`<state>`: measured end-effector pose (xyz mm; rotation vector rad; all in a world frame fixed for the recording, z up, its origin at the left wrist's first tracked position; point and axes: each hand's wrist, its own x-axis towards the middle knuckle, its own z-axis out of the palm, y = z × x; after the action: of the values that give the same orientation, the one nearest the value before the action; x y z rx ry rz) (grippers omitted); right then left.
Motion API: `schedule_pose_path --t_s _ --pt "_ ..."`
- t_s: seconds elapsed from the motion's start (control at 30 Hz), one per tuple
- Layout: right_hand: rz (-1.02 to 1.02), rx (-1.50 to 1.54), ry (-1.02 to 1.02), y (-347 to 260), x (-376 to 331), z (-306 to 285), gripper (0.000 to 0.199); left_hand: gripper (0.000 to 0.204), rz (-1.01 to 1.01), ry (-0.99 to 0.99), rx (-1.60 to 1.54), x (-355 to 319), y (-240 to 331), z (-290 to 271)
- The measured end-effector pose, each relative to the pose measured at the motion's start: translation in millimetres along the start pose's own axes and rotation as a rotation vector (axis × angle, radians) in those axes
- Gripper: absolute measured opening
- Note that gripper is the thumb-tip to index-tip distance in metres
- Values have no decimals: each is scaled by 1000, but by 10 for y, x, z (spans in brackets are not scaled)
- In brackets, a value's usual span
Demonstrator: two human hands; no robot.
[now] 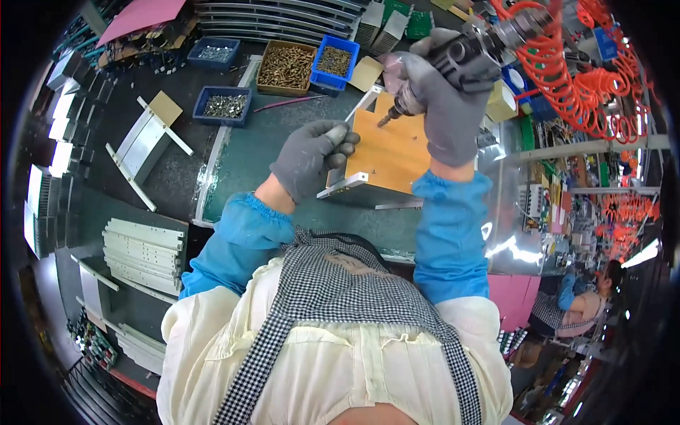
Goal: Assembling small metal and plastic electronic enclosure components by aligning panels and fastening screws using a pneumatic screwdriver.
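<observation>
My right hand (453, 110), in a grey glove, grips a dark air screwdriver (471, 60). Its bit points down and left over an orange-brown wooden panel (397, 159); whether the tip touches the wood I cannot tell. The panel lies flat on a frame with white rails (343, 185). Beside the panel's left edge is my gloved left hand (308, 159), its fingers curled and thumb pressed to the index finger. What that pinch holds, if anything, is too small to make out. Small dark fastener spots dot the panel.
Beyond the panel stand a box of brass-coloured screws (285, 65), a blue bin (334, 60) and a bin of metal pieces (225, 106). A white-legged frame (147, 142) and stacked white rails (142, 255) lie left. Red coiled hoses (567, 85) hang right; another person (577, 304) sits far right.
</observation>
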<state>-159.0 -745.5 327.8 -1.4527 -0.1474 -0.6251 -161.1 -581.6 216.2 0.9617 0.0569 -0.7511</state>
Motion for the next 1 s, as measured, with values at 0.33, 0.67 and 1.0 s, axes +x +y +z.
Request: schedule_pose_path --t_s 0.33,0.67,1.0 --pt "-88 179 133 -517 -147 147 28 28 -42 -83 18 72 -48 -132" --pt "-98 264 256 -237 -315 85 44 30 -48 -214 -128 -45 -49 -45" --pt "-112 293 302 -391 -356 63 39 35 217 -191 109 -27 -117 -24"
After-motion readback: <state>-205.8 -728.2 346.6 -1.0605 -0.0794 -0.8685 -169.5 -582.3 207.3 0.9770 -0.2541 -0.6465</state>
